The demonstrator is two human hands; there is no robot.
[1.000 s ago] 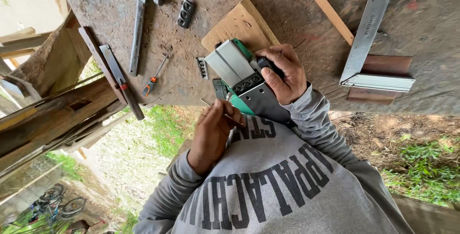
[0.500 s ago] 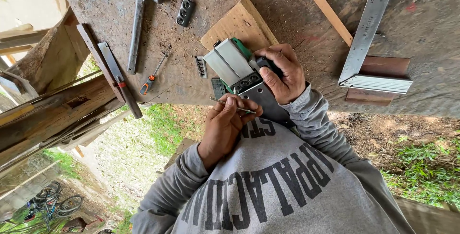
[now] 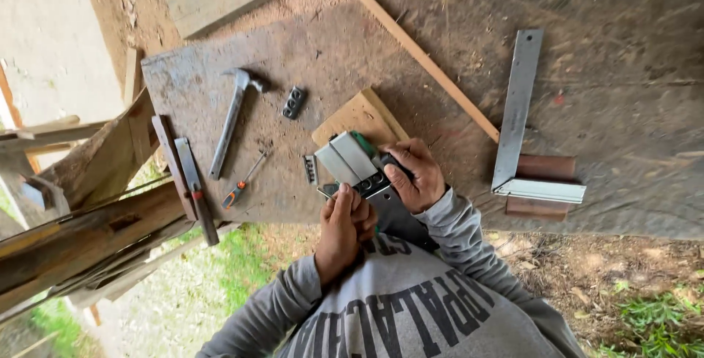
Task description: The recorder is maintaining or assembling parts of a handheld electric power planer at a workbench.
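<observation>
Both hands — right hand (image 3: 416, 176), left hand (image 3: 345, 227) — on grey-green power tool (image 3: 357, 164)

The power tool (image 3: 359, 167), a boxy grey-and-silver machine with green trim and a black handle, sits tilted at the near edge of the worn workbench. Its front end rests on a pale wooden block (image 3: 357, 117), its handle end overhangs the edge

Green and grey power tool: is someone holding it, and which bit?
Yes. The right hand grips the power tool by its black handle. The left hand has its fingers at the tool's near end; whether they grip cannot be told.
</observation>
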